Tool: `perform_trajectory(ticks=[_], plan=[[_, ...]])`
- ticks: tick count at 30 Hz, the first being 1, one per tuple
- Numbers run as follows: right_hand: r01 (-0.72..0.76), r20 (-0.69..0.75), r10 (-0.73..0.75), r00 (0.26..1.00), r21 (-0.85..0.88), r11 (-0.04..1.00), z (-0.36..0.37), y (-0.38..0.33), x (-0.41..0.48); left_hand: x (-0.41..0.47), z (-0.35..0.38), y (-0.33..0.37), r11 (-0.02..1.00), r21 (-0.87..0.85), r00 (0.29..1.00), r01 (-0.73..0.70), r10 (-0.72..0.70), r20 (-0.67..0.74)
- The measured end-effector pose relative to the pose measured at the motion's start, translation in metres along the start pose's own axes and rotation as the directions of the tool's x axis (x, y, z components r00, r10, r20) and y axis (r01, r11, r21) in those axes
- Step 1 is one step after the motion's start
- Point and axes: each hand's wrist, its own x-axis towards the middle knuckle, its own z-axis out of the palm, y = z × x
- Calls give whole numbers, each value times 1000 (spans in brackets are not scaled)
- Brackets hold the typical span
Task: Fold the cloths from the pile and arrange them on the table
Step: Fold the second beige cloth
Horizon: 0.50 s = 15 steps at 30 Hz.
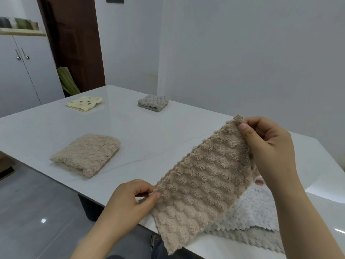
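Note:
I hold a fluffy beige cloth [203, 182] stretched in the air over the near table edge, folded in half lengthwise. My left hand [128, 204] pinches its near left corner, and my right hand [268, 152] pinches its far upper corner. Under it lies the pile [250, 219]: a white-grey dotted cloth on a grey one. Three folded cloths lie on the white table [141, 131]: a beige one [87, 156] at the left, a yellow spotted one [85, 103] at the far left, a grey one [153, 102] at the far middle.
The table's left edge drops to a grey tiled floor [37, 212]. A white cabinet [22, 71] and a dark brown door [74, 43] stand at the back left. A white wall runs behind the table on the right.

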Motion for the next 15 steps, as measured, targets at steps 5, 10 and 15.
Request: perform_trajectory(ticks=[5, 10, 15], plan=[[-14, -22, 14, 1000, 19, 1000, 1, 3, 1, 1, -5, -8, 998, 12, 998, 58, -58, -4], [-17, -22, 17, 1000, 13, 1000, 2, 7, 1, 3, -11, -12, 990, -49, 990, 135, -137, -28], [-26, -36, 26, 999, 21, 999, 1, 12, 2, 5, -15, -9, 964, -174, 974, 199, -215, -76]])
